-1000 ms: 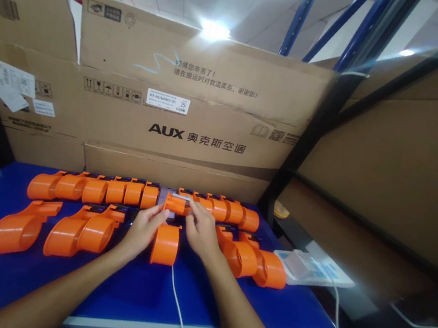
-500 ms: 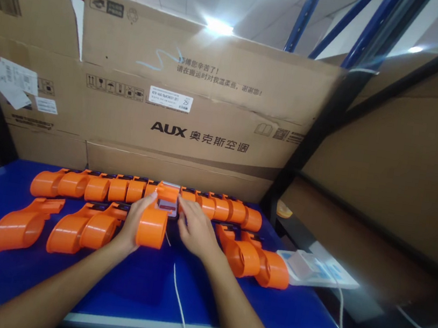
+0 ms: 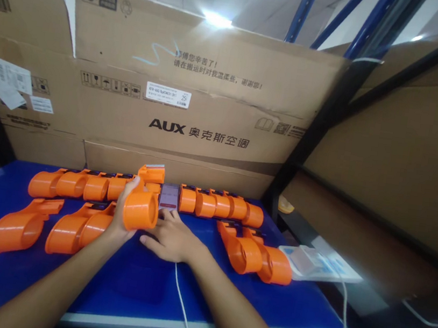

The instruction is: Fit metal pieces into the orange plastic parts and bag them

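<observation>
My left hand (image 3: 122, 215) is closed round an orange tape dispenser (image 3: 141, 210), raised above the table, its round hub facing right and its metal-edged head on top. My right hand (image 3: 171, 238) is open, palm down, fingers stretched toward the lower edge of a phone (image 3: 169, 197); whether a fingertip touches the screen I cannot tell. The phone stands between dispensers of the back row, its screen lit. Beside my left wrist sits another orange dispenser (image 3: 96, 231), partly hidden. My left hand also covers part of the back row.
More orange tape dispensers (image 3: 205, 204) line the back of the blue table (image 3: 136, 288), with others (image 3: 16, 230) in front at left and right (image 3: 274, 264). A white cable (image 3: 183, 305) runs off the front edge. A cardboard box wall (image 3: 203, 102) stands behind, black rack posts at the sides.
My left hand has moved left and up with the dispenser, uncovering the phone. My right hand has drawn away from the dispenser's head, down and left, below the phone.
</observation>
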Available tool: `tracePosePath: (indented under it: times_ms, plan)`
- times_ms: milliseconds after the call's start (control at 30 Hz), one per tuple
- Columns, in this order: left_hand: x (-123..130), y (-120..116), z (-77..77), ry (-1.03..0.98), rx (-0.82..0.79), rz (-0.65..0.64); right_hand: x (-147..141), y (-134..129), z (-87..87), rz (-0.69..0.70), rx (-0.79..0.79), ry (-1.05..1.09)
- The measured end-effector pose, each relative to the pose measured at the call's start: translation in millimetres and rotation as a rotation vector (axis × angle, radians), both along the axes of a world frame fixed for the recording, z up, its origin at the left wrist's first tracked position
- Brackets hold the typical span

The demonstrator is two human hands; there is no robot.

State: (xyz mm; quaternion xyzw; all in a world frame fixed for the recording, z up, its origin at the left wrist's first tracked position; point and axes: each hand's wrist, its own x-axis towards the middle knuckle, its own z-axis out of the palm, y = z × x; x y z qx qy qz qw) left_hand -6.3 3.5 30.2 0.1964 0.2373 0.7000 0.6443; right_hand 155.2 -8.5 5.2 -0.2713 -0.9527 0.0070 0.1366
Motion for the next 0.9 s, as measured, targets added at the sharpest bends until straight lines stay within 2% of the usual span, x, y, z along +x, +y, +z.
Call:
tracePosePath:
  times_ms: [267, 533, 700, 800, 900]
  plan:
    - [-3, 3, -9.0, 0.078, 0.035, -0.003, 3, 5, 1.5, -0.019, 0.016, 0.034]
    - [0, 2, -11.7, 0.130, 0.020, -0.011, -1, 7, -12.2, -0.028, -0.018, 0.087]
    - [2, 2, -15.0, 0.176, 0.061, -0.029, 6, 14, -8.0, -0.017, -0.026, 0.137]
    - [2, 5, -19.3, 0.272, 0.111, 0.024, 11, 17, -3.2, -0.046, -0.021, 0.213]
    - [1, 7, -22.4, 0.397, 0.186, 0.091, 16, 19, -0.5, -0.087, -0.033, 0.383]
